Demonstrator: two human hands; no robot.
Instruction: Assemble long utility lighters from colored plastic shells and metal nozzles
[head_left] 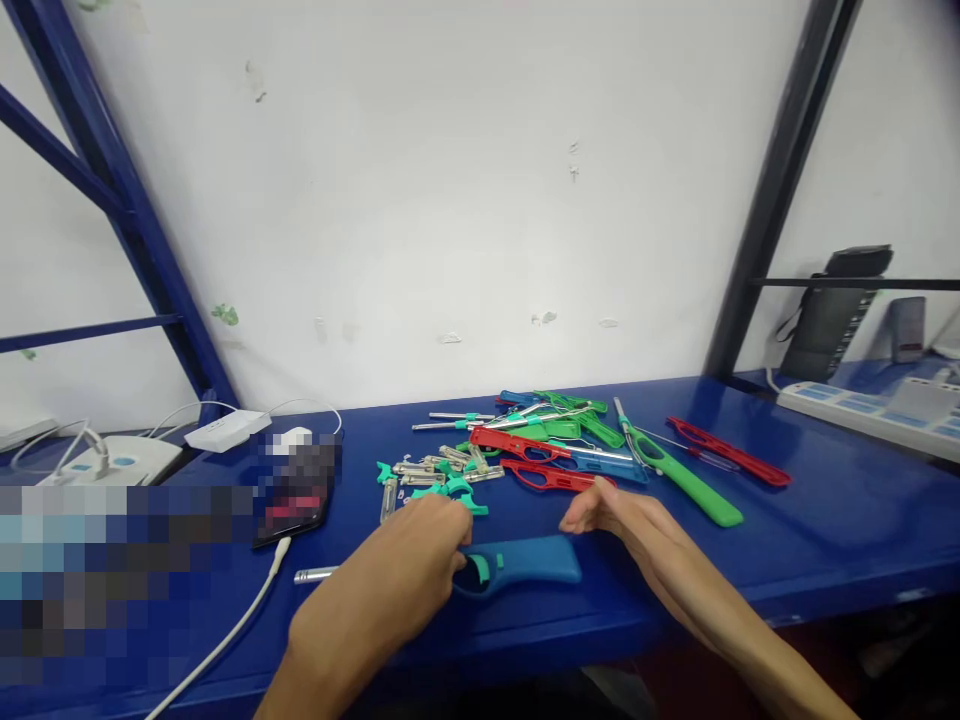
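A blue lighter body (525,563) with a teal trigger lies on the blue bench (825,540), its metal tube sticking out to the left. My left hand (409,560) rests over its trigger end, fingers curled down onto it. My right hand (626,520) hovers just right of and behind the lighter, fingers stretched out and together, holding nothing, its tips near a red handle shell (551,475). Behind both hands lies a heap of red, green and blue lighter shells (559,435) and several small metal and teal parts (435,475).
A green lighter (686,480) and a red shell (727,452) lie to the right. A phone (296,490) with a white cable, white chargers (225,430) and a power strip (870,410) sit on the bench. Blue and black rack posts stand at both sides.
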